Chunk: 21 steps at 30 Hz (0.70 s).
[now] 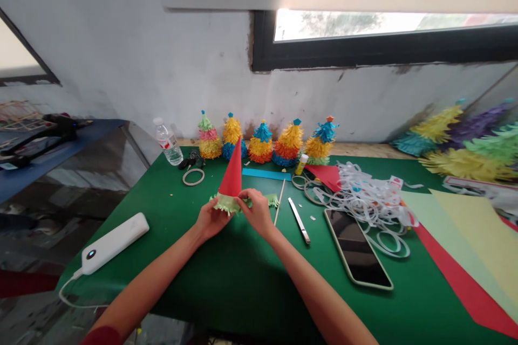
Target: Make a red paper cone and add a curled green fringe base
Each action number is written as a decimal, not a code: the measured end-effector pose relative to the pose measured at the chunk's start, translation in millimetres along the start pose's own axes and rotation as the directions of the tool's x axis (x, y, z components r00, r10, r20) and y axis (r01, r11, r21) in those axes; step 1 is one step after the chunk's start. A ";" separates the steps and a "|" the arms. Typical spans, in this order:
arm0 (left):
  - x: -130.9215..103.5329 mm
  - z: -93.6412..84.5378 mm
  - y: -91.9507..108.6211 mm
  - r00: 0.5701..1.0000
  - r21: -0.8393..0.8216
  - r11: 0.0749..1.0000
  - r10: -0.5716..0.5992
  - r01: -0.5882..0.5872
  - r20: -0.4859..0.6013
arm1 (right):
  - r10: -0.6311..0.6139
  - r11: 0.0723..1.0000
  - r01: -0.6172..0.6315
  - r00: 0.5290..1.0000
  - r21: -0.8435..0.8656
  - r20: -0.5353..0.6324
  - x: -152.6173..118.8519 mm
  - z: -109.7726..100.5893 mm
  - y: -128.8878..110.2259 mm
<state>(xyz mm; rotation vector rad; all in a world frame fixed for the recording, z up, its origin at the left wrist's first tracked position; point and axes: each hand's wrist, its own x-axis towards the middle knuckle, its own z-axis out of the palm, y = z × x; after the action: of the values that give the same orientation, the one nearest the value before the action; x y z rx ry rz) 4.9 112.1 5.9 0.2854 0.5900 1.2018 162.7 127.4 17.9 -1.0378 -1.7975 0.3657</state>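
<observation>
A red paper cone point(232, 172) stands point up between my hands, with a light green fringed paper strip point(227, 202) around its base. My left hand point(211, 221) grips the cone's lower left side, its fingers partly hidden behind it. With thumb and fingers closed, my right hand point(257, 209) pinches the strip against the cone's right side. The strip's loose end point(273, 200) shows to the right of that hand. Just right lie a thin stick point(280, 202) and a utility knife point(299, 221). A blue paper strip point(266, 174) lies behind.
Several fringed paper trees point(261, 143) line the back edge beside a water bottle point(168, 143). A glue stick point(301, 164), tangled white strips point(366, 199), a phone point(358, 248) and coloured sheets point(465, 237) are on the right. A power bank point(115, 242) lies left on the green table point(170, 210).
</observation>
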 end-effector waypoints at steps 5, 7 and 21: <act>2.8 1.4 -9.8 0.996 0.145 0.986 0.075 -0.082 0.049 | -0.041 0.998 0.041 0.999 -0.036 0.022 -3.1 2.4 -4.1; 5.0 1.9 -12.3 0.987 0.204 0.966 0.161 -0.161 0.018 | -0.072 0.995 0.074 0.997 -0.069 0.033 -3.9 2.7 -5.2; 10.5 1.4 -8.3 0.930 0.199 0.926 0.347 -0.320 -0.118 | -0.160 0.987 0.159 0.985 0.016 0.057 0.7 -10.3 -7.6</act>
<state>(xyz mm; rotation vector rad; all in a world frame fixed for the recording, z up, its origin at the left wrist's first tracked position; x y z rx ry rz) 14.7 119.1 -0.1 0.4626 0.8056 1.5132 167.9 121.4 28.1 -0.8760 -1.9144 0.3096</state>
